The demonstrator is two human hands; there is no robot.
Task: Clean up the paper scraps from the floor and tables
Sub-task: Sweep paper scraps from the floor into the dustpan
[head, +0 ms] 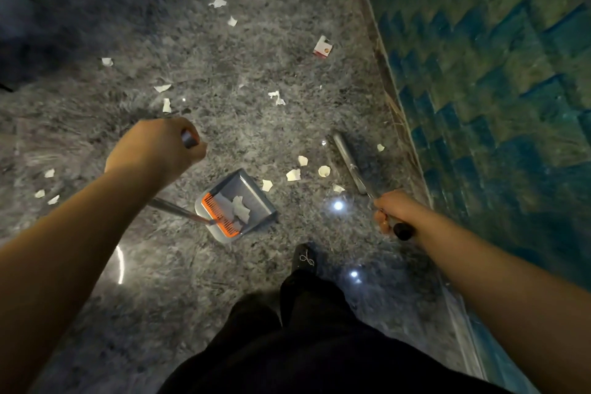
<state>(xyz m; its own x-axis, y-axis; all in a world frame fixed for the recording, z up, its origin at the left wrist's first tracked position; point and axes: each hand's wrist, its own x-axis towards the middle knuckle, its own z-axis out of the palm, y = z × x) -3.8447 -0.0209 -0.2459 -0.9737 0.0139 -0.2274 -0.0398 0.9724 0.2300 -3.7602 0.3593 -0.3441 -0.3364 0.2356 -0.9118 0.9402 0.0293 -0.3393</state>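
While gripping the dustpan handle (188, 138), left hand (156, 150) sits clenched round its grey top end, shaft running down to the dustpan (236, 205) on the floor (144, 265). Grey pan, orange comb strip (220, 216) along its back edge, a few white paper scraps (240, 208) already lying inside. Right hand (395, 209) wrapped tight round the broom handle (401, 229), black end cap poking out behind the fingers; broom head (348, 163) down on the floor, just right of the pan, near the base of the teal tiled wall (495, 73). Small cluster of scraps (293, 175) lying btwn pan mouth & broom head, apart from both. More scraps scattered further out across the grey speckled floor, some off to the left too. Red & white torn card piece (322, 47) further up near the wall – some print on it, too small to read. No brand or label legible on pan or broom. Dark shoe (305, 257) w/ a light looped motif on the toe, planted just below the pan; dark trousers (303, 345) below that.
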